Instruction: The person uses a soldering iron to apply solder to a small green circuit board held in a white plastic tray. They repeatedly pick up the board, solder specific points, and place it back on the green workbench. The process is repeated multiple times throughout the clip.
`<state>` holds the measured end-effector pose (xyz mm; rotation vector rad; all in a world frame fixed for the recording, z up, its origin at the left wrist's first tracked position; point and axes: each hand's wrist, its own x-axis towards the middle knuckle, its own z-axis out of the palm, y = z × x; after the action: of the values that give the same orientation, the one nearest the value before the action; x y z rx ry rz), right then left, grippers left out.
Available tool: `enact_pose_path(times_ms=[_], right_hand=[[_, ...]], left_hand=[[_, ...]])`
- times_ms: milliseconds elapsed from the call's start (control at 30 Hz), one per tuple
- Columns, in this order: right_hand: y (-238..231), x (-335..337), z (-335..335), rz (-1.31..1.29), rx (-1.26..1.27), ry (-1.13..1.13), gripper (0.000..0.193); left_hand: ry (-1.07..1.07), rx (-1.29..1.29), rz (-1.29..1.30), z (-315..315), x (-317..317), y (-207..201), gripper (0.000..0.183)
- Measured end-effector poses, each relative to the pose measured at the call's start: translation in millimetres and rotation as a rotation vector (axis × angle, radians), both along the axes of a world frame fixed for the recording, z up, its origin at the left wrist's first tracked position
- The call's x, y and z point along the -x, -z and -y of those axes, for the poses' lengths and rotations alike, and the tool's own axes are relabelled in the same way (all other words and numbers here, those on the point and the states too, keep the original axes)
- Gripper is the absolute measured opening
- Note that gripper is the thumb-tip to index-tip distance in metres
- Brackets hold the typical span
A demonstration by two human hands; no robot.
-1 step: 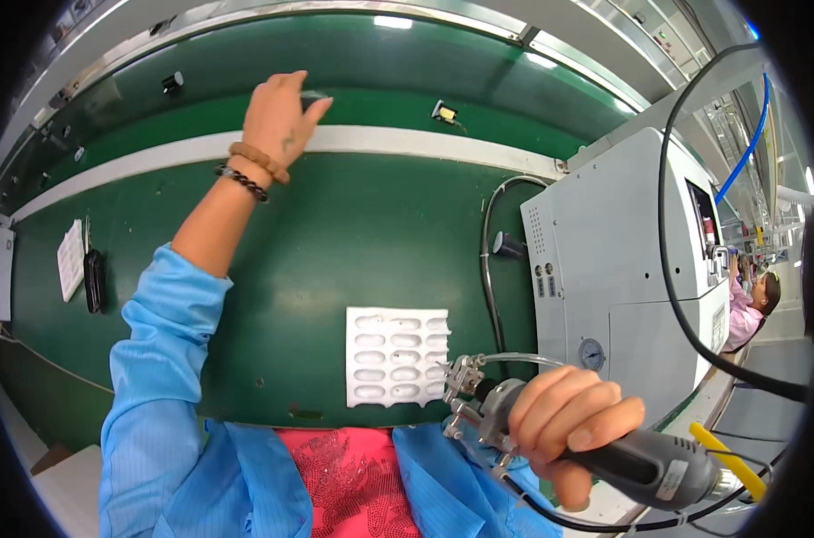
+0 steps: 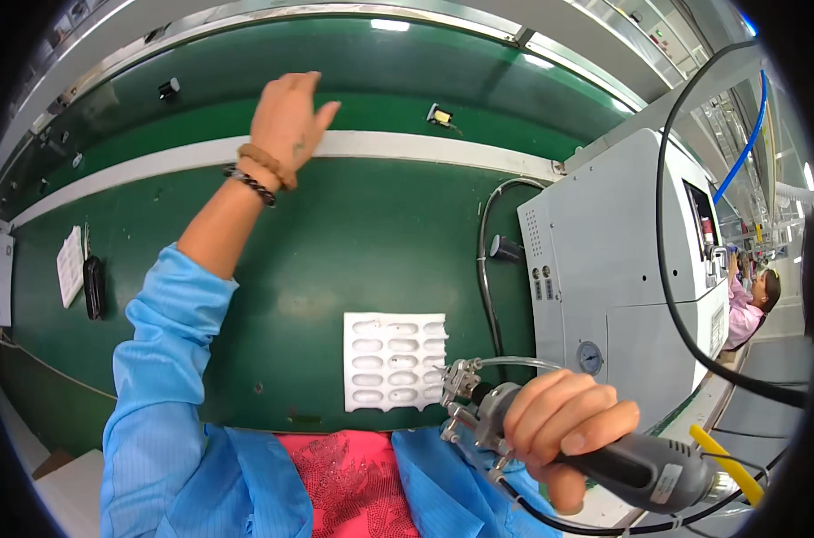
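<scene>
One hand of yours, the right (image 2: 568,426), is nearest: its fingers curl around a grey-and-black handheld tool (image 2: 640,468), whose metal head (image 2: 463,384) points left at the right edge of a white tray (image 2: 385,354) with oval hollows. Beyond, a dark cylinder (image 2: 506,248) lies beside the grey machine (image 2: 577,255). Your left forearm (image 2: 214,235) (bare below the pushed-up blue sleeve (image 2: 165,359)) stretches forward, and your left hand (image 2: 286,117) is open above the green belt (image 2: 380,67), thumb spread from the fingers; its underside is hidden, so I can't vouch for what lies beneath. Right of it, a yellow-and-black component (image 2: 441,117) sits on the belt.
</scene>
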<state>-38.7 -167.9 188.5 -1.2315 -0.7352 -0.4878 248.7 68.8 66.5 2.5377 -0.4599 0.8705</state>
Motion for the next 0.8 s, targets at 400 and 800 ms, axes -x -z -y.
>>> enact_pose_path(times_ms=[400,800], right_hand=[[-9.9,-18.2,15.6,0.020,0.014,0.008,0.045],[-0.9,-10.2,14.6,-0.063,0.055,0.027,0.041]], left_hand=[[0.638,-0.129,-0.325,125.7,-106.1,54.2,0.037],[0.767,0.298,-0.446,74.9,69.6,-5.8,0.027]])
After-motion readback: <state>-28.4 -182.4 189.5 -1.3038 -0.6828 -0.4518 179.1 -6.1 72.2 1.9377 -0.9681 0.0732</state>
